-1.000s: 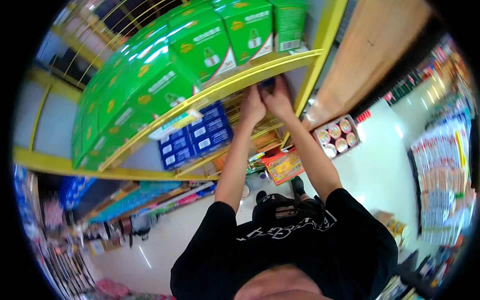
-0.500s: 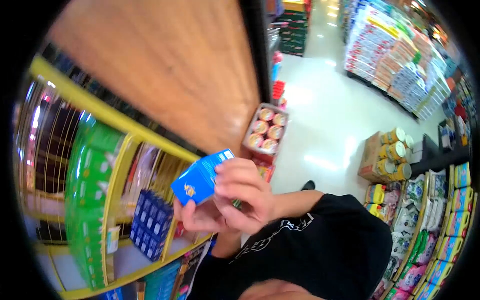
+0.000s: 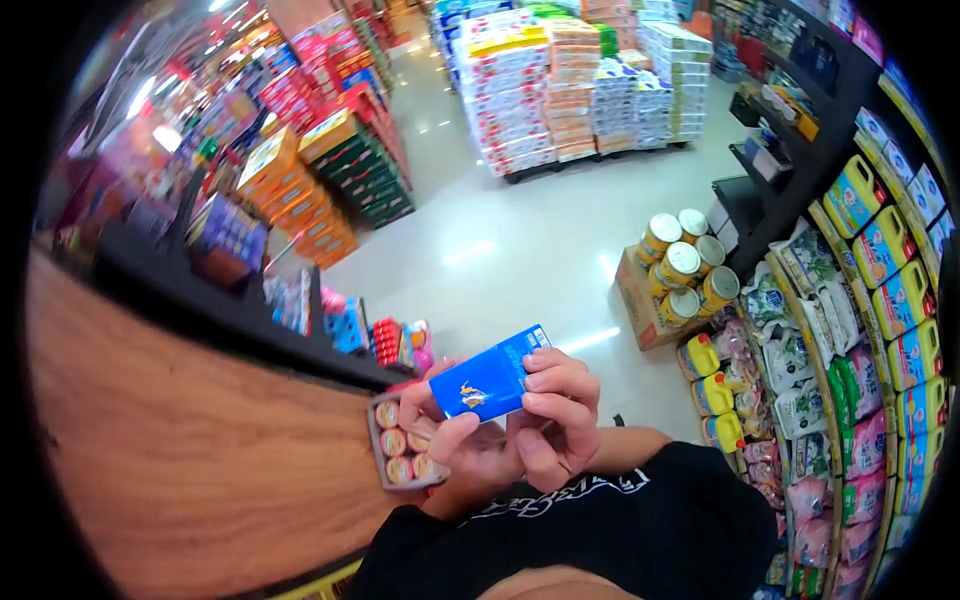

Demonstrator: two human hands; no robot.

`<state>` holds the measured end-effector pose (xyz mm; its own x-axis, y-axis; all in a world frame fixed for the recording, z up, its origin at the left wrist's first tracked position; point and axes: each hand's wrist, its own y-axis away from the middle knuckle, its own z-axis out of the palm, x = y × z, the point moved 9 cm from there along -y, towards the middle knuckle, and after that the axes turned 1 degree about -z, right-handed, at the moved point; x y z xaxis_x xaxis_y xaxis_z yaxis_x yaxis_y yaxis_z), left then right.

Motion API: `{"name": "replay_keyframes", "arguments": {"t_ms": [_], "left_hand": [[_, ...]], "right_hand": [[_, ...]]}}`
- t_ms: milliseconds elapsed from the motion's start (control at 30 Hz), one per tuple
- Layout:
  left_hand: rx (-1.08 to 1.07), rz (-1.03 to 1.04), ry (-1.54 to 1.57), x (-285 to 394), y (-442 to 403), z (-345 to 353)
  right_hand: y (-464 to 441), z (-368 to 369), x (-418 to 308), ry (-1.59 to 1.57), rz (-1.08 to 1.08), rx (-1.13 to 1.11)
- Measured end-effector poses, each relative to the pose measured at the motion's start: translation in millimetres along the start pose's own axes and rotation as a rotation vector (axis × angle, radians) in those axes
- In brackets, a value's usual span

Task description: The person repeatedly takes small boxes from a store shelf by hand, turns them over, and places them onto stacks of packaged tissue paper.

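A small blue box point(image 3: 492, 374) with a gold emblem and a white barcode label is held up in front of my chest, tilted, between both hands. My left hand point(image 3: 450, 440) grips its left end, with the thumb on the lower front edge and fingers behind. On the right end, the fingers of my right hand point(image 3: 560, 408) curl over the edge. Behind my left hand stands a tray of round lidded tubs point(image 3: 392, 440), partly covered by that hand.
A wooden panel point(image 3: 190, 430) fills the lower left. Yellow tins point(image 3: 680, 263) stand on a cardboard box point(image 3: 640, 308) to the right, beside shelves of jugs point(image 3: 884, 250) and bagged goods. Wrapped stacks point(image 3: 505, 100) and orange cartons point(image 3: 290, 190) stand farther off on the shiny floor.
My view has swung to the right; the shelves with green packs at left are out of sight and the aisle shows more. Both hands still hold the blue box.
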<state>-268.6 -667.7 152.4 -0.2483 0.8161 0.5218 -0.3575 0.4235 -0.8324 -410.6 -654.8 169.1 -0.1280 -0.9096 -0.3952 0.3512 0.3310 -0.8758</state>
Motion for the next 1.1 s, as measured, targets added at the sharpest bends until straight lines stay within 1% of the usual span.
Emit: {"name": "replay_keyframes", "arguments": {"t_ms": [67,167,200,300,400,500,533,600,633,667,700,767,800,833,900,933,1000,1067,1100], "left_hand": [[-0.028,-0.041,0.038,-41.2,0.3,36.5],[-0.298,-0.181,-0.026,-101.8,-7.4,83.3],[-0.313,-0.195,0.017,-123.3,-7.9,94.2],[-0.342,-0.144,-0.06,-173.7,-29.3,127.8],[-0.272,-0.149,0.021,-235.6,-61.0,164.4],[-0.203,-0.161,0.084,-302.7,-101.4,196.3],[-0.162,-0.167,0.103,-323.1,-116.3,206.3],[-0.059,-0.2,0.171,-363.7,-141.2,226.9],[-0.04,-0.21,0.221,-380.3,-151.9,239.7],[-0.021,-0.22,0.271,-396.5,-162.3,252.9],[-0.005,-0.229,0.317,-411.3,-171.7,264.9],[-0.03,-0.245,0.273,-430.4,-184.5,290.8],[-0.023,-0.261,0.276,-438.7,-188.6,303.4],[-0.017,-0.276,0.278,-448.5,-190.1,315.8],[0.021,-0.146,0.352,-471.1,-189.2,344.3],[0.021,-0.162,0.356,-487.4,-188.9,356.9],[0.027,-0.211,0.333,-521.5,-193.6,384.7],[-0.003,-0.253,0.28,-563.0,-200.5,414.0],[-0.051,-0.261,0.305,-581.5,-203.4,433.2]], "right_hand": [[-19.6,-9.6,36.4,0.139,0.002,-0.105],[-30.7,-11.3,107.2,0.304,0.093,-0.16],[-34.6,-13.2,129.3,0.318,0.131,-0.142],[-48.6,-9.2,193.3,0.341,0.168,-0.165],[-71.0,-3.2,259.5,0.428,0.126,-0.209],[-102.4,2.6,333.6,0.485,0.214,-0.164],[-104.2,3.7,366.1,0.512,0.275,-0.182],[-126.3,11.6,418.8,0.451,0.327,-0.187],[-134.9,14.9,442.9,0.419,0.355,-0.189],[-143.6,21.7,463.0,0.324,0.343,-0.197],[-153.6,25.4,477.6,0.273,0.325,-0.146],[-172.8,32.1,497.6,0.167,0.291,-0.025],[-180.9,32.2,508.4,0.179,0.25,-0.03],[-186.4,30.0,520.5,0.178,0.223,0.013],[-197.4,24.8,551.0,0.172,0.159,0.099],[-198.2,20.6,571.5,0.119,0.154,0.141],[-213.1,21.5,605.8,0.261,0.09,0.054],[-226.5,16.4,649.3,0.314,0.091,0.042],[-234.1,10.0,675.9,0.292,0.141,0.073]]}}
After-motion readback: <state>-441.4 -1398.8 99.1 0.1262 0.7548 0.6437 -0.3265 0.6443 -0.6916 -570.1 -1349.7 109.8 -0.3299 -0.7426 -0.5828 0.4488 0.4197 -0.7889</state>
